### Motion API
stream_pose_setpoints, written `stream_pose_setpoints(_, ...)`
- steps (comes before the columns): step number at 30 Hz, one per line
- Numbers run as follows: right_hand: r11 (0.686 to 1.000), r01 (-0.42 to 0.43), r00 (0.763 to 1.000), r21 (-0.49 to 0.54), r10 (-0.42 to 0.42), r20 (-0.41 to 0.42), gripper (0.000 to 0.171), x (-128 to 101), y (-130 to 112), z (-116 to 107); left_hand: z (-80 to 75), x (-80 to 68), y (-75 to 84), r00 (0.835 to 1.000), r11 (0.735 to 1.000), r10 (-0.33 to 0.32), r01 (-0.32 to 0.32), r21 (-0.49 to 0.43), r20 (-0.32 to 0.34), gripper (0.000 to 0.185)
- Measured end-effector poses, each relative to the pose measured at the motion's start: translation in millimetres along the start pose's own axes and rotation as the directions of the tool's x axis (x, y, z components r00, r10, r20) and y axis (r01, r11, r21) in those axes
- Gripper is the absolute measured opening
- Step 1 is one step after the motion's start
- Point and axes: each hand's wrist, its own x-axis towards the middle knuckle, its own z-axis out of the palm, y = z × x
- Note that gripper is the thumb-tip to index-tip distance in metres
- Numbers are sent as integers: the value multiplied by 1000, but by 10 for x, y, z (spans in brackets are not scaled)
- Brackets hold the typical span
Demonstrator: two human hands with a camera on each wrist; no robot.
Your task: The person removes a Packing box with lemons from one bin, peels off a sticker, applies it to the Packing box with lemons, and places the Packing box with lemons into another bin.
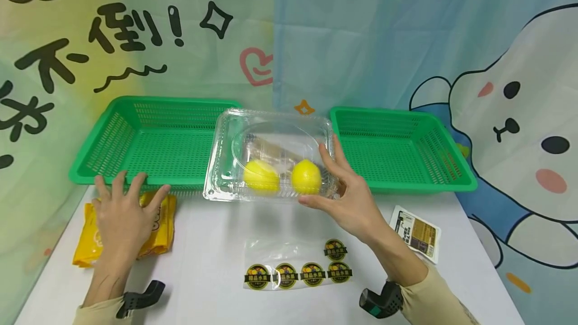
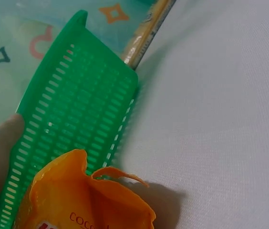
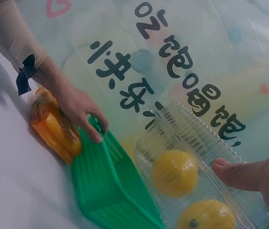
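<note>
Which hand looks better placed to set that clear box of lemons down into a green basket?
The right hand: it already holds the clear plastic clamshell box with two yellow lemons. The left hand rests on an orange snack packet.

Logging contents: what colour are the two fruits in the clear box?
Yellow fruits, clearest in the head view.

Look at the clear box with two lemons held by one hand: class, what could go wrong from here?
1. The right hand grips the clear clamshell box at one end only; it looks lifted off the table, so it might tip or slip.
2. The two lemons sit loose inside and could roll, shifting the weight.
3. The left hand presses flat on the orange packet by the left green basket; a nudge could push either.
</note>
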Motion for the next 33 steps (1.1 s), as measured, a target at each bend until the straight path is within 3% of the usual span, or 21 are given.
stream_pose_setpoints(7, 1000, -22, 1000, 1, 22, -7, 102, -93, 104, -48, -4, 7, 2, 1000, 1000, -3, 3, -11, -2, 64)
stream_pose_setpoints(14, 995, -48, 999, -83, 48, -8, 103, -157, 233, -89, -9, 10, 1, 1000, 1000, -13, 13, -16, 10, 64)
stream_pose_setpoints(25, 988, -100, 995, -114, 99, -12, 104, -248, 544, -65, 6, 2, 0, 1000, 1000, 4, -4, -3, -6, 63)
stream_pose_setpoints(33, 992, -125, 992, -25, 126, 23, 103, -332, 769, 61, 11, 5, -10, 1000, 1000, 15, -15, -3, -20, 64)
